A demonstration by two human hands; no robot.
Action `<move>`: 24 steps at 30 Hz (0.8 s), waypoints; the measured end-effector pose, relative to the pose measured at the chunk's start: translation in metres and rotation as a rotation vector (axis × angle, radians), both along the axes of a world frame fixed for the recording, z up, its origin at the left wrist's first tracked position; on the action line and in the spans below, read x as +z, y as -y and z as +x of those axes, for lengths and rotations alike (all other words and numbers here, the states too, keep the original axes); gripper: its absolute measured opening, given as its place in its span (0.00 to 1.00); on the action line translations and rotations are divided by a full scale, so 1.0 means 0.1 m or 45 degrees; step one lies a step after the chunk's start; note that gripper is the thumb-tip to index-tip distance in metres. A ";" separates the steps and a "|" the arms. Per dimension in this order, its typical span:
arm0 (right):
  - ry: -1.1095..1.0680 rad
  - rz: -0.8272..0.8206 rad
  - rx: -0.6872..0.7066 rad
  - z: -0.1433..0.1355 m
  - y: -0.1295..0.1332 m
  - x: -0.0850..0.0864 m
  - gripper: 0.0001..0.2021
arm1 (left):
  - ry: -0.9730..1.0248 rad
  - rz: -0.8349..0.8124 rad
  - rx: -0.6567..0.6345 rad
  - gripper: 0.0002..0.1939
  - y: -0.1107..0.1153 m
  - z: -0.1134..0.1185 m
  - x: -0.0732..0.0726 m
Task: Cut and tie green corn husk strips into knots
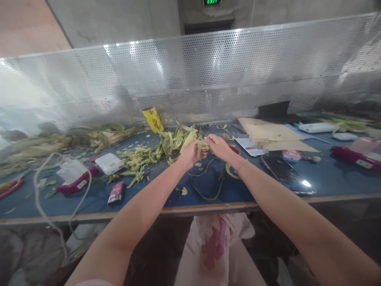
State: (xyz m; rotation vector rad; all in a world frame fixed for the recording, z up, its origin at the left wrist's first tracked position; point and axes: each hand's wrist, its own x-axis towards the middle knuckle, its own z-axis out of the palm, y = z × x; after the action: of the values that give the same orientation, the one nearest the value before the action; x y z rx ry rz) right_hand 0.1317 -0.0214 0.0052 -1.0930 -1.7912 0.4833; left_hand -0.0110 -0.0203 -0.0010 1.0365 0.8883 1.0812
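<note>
Both my hands meet over the middle of the blue table (268, 186). My left hand (188, 153) and my right hand (218, 146) are both closed on a strip of pale green corn husk (203, 145) stretched between them. Just behind the hands lies a loose pile of green husks (166, 145). A thin husk cord (208, 188) lies looped on the table below my hands, with a red ring (235, 149) beside my right wrist.
A white power bank (109, 163), a white cable (44, 186), magenta boxes (76, 183) and a small packet (116, 192) lie at left. A dark phone (286, 172), cardboard (268, 131) and papers lie at right. A yellow packet (152, 119) leans on the perforated metal screen (190, 75).
</note>
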 end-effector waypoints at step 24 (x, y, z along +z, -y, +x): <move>-0.113 0.192 -0.133 -0.04 0.09 0.06 0.11 | -0.334 0.804 0.790 0.16 0.08 -0.06 0.07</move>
State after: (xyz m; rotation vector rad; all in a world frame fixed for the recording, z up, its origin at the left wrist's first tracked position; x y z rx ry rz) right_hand 0.1280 -0.0307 0.0109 -1.0383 -1.6560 0.3235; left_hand -0.0169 -0.0287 0.0061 1.4920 1.1518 1.8530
